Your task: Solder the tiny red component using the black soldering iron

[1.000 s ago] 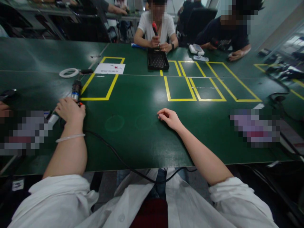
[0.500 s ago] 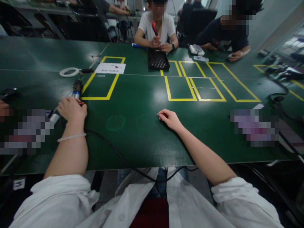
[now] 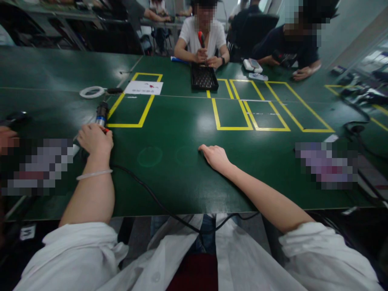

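Note:
My left hand (image 3: 96, 139) is wrapped around a corded power tool that lies on the green table (image 3: 169, 190). The tool (image 3: 102, 111) has a dark front end, a silver and blue band, and a bit of red beside my thumb; its grip is hidden under my palm. My right hand (image 3: 216, 157) rests on the table, fingers loosely curled in with nothing seen in them. A black cord (image 3: 142, 184) runs from near my left wrist over the table edge to my lap.
Yellow tape outlines (image 3: 235, 128) mark the table. A white paper (image 3: 144, 87) and a coiled white cable (image 3: 91, 92) lie at far left. Across sits a co-worker (image 3: 202, 40) with a red-handled tool above a black tray (image 3: 204, 79). Blurred-out objects (image 3: 325, 165) lie at both sides.
My right hand has turned slightly and edged toward me on the table. The left hand keeps its grip on the power tool. The whole view has shifted a little.

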`<state>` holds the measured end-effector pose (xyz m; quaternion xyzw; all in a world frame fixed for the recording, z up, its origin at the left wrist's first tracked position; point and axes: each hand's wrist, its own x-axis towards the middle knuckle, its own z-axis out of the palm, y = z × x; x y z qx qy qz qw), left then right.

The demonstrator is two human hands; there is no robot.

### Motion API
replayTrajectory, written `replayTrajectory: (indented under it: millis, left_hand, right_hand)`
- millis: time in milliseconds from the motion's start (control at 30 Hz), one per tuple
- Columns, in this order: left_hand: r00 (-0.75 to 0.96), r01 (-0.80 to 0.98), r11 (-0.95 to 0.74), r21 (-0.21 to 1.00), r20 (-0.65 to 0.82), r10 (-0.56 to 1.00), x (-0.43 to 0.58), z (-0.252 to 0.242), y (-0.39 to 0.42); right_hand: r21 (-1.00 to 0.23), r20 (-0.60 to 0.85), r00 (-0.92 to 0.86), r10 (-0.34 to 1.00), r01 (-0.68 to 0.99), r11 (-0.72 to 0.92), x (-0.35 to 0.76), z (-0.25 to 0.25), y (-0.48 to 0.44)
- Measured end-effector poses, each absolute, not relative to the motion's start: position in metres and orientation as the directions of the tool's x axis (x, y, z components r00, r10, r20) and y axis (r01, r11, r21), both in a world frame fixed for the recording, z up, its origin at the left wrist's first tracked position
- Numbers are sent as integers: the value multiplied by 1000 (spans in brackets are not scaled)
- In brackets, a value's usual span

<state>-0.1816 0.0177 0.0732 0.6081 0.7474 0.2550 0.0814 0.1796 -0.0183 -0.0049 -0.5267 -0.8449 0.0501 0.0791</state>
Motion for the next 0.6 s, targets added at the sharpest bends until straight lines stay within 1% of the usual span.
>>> replayTrajectory:
  millis: [67, 133, 233, 300, 333, 367, 400, 433, 500, 533, 600]
  left_hand:
    - [-245, 861, 118, 495, 198, 949, -178, 71, 17]
    - [-252, 853, 110, 510, 219, 943, -182, 67, 21]
    - [-307, 849, 103, 519, 325, 894, -186, 57, 33]
    - [-290, 832, 28, 554, 391, 874, -176, 50, 39]
    - [-245, 804, -42, 593, 396, 885, -164, 47, 40]
    - [-165, 751, -130, 647, 375, 912, -148, 44, 39]
    - [-71, 670, -208, 713, 340, 938, -130, 42, 36]
    - [26, 600, -244, 762, 286, 958, -109, 40, 31]
    - [232, 507, -255, 823, 155, 960, -67, 37, 19]
    - [332, 469, -255, 846, 99, 938, -49, 36, 13]
    - [451, 411, -244, 878, 37, 892, -23, 34, 4]
  right_hand:
    - [-111, 48, -440, 897, 890, 443, 176, -1, -22]
    - [-98, 11, -442, 897, 892, 441, 174, 3, -25]
    - [-99, -19, -463, 886, 883, 460, 174, 6, -27]
    - [-93, -21, -475, 879, 877, 472, 174, 7, -27]
    - [-91, -22, -479, 877, 875, 475, 174, 7, -27]
    - [-94, -25, -483, 875, 873, 479, 175, 8, -26]
    - [-102, -27, -486, 874, 871, 481, 175, 8, -26]
    - [-117, -27, -487, 873, 869, 481, 176, 8, -25]
    - [-160, -13, -480, 877, 867, 472, 178, 8, -24]
    - [-182, -5, -465, 885, 871, 457, 179, 8, -23]
    - [-217, 7, -420, 908, 886, 411, 181, 8, -22]
